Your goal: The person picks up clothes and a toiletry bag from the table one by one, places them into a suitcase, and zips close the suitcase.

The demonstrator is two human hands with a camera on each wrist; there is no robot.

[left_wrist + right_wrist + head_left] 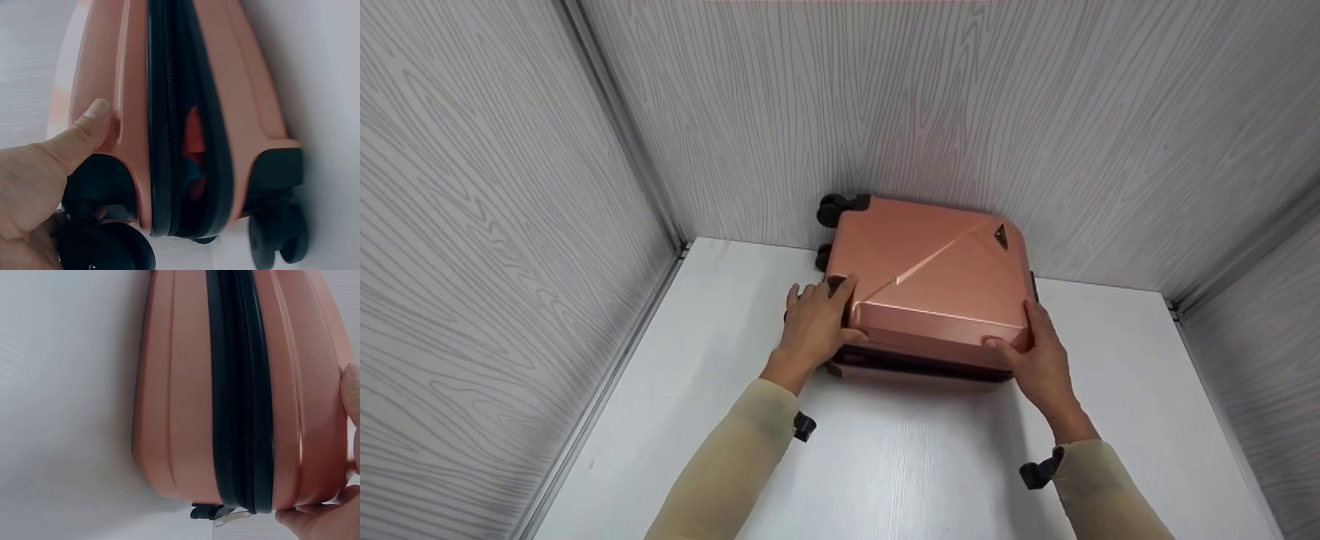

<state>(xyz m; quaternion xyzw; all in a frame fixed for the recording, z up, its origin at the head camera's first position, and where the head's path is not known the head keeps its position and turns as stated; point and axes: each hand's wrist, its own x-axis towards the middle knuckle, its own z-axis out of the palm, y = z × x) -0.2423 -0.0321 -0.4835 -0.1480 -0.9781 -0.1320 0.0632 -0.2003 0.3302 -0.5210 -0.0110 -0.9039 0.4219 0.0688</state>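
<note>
White table top point(900, 480) lies under your arms, and your left hand point(814, 319) and right hand point(1039, 360) each grip a front corner of the suitcase point(937, 262). Its top half looks down, but the zip point(171, 101) isn't done up yet, and something red point(194, 132) peeks out. It's shiny pink, lying flat on the table with black wheels point(831, 211) to the left, by the grey wall point(922, 90).

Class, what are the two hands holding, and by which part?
The suitcase, by its upper half: the left hand grips the near corner beside a wheel, the right hand the other near corner.
</note>
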